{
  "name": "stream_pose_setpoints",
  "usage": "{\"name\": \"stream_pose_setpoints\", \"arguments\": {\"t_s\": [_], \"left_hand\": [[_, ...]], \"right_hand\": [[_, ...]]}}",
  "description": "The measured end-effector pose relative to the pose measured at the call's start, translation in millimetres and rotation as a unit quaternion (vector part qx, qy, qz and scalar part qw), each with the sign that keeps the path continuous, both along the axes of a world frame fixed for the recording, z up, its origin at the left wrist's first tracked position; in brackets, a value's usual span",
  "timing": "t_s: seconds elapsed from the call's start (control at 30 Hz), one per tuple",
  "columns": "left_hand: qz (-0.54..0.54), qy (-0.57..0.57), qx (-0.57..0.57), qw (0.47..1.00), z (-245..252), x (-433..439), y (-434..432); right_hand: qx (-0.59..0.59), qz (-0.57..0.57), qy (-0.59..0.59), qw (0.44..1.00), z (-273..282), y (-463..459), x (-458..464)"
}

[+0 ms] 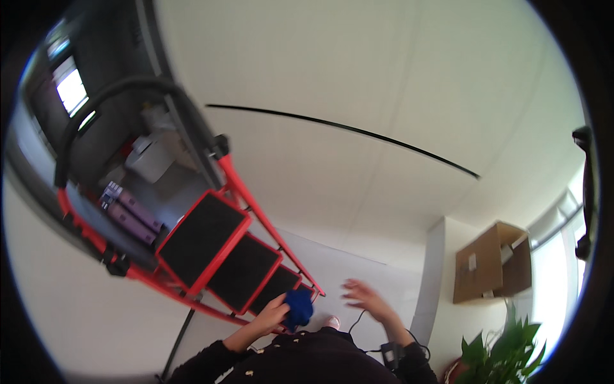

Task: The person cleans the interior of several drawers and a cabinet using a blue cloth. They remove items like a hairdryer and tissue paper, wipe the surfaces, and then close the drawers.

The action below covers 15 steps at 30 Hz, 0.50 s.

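A crumpled blue cloth is in my left hand, held in front of my body over the lower steps of a red stepladder. My right hand is raised to the right, slightly blurred, its fingers apart and nothing in it. The stepladder has black treads, red rails and a black curved top handle, and stands right in front of me to the left. A dark device is strapped at my right wrist, with a thin black cable beside it.
A pale wall with a long black strip lies ahead. On the right an opened cardboard box rests by the window, above a leafy potted plant. Beyond a doorway at the left are a white bin and purplish cases.
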<state>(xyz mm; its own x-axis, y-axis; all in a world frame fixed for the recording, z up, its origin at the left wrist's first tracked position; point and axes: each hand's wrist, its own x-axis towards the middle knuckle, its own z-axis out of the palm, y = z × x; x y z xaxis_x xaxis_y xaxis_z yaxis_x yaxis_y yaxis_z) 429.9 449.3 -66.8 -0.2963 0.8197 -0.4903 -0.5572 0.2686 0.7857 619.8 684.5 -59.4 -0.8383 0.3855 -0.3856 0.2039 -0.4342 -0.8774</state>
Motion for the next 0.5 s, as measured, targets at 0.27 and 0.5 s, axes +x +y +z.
{"name": "stream_pose_setpoints", "arguments": {"t_s": [0.27, 0.5], "left_hand": [[-0.092, 0.049, 0.079, 0.991, 40.1, -5.3, -96.2], [0.420, 0.056, -0.075, 0.903, 2.1, -114.7, -298.5]], "right_hand": [[0.116, 0.313, -0.005, 0.943, 3.9, -91.6, -98.5], [0.006, 0.261, -0.016, 0.965, 8.5, -132.9, -159.7]]}}
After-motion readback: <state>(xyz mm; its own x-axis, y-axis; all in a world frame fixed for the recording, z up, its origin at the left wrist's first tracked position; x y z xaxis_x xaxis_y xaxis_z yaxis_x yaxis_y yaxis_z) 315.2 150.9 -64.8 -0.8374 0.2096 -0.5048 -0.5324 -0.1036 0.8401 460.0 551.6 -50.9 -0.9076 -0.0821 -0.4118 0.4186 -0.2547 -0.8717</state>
